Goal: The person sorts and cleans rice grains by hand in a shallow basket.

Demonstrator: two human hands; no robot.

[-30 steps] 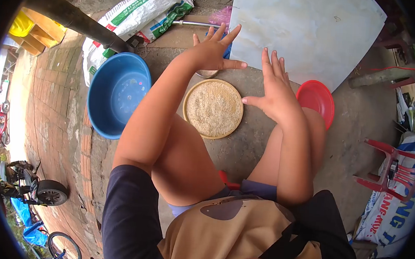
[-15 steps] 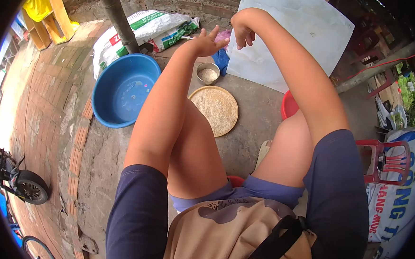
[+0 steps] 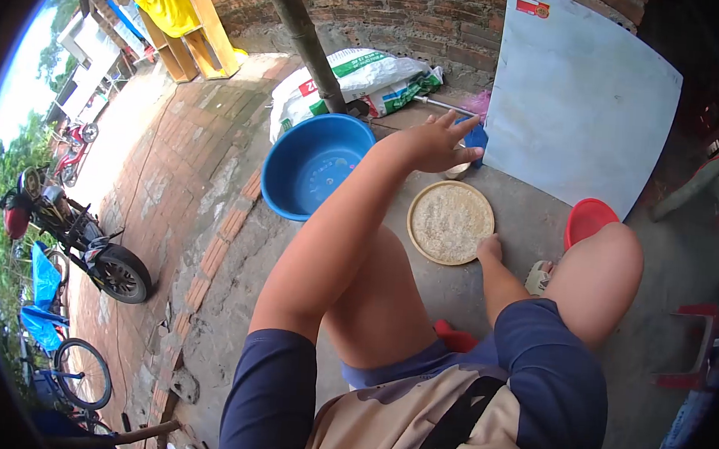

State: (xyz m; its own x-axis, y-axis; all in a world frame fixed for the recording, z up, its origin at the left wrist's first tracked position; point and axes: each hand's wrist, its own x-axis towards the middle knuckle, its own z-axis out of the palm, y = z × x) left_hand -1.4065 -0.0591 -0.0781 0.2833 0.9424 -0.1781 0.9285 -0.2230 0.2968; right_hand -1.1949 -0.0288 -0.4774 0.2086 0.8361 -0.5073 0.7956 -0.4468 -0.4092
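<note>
A round tan tray (image 3: pixel 413 238) lies on the ground between my knees, with pale grain (image 3: pixel 452 222) spread across it that looks like rice. At its right rim is my right hand (image 3: pixel 490 247), fingers curled against the edge and partly hidden. My left hand (image 3: pixel 440 143) is raised in the air beyond the tray, fingers spread, holding nothing. Beneath it a small metal bowl (image 3: pixel 458 172) is mostly covered from sight. To the left stands a big blue basin (image 3: pixel 297 175) with a few small bits on its bottom.
A red basin (image 3: pixel 590 218) sits beside my right knee. A white board (image 3: pixel 581 106) leans at the back right. Behind the blue basin are a bamboo pole (image 3: pixel 301 36) and white-green sacks (image 3: pixel 368 77). A motorbike (image 3: pixel 87 241) stands far left.
My right hand has come down from the raised position near the board to the tray's right rim. My left hand stays raised and open. The view has swung left.
</note>
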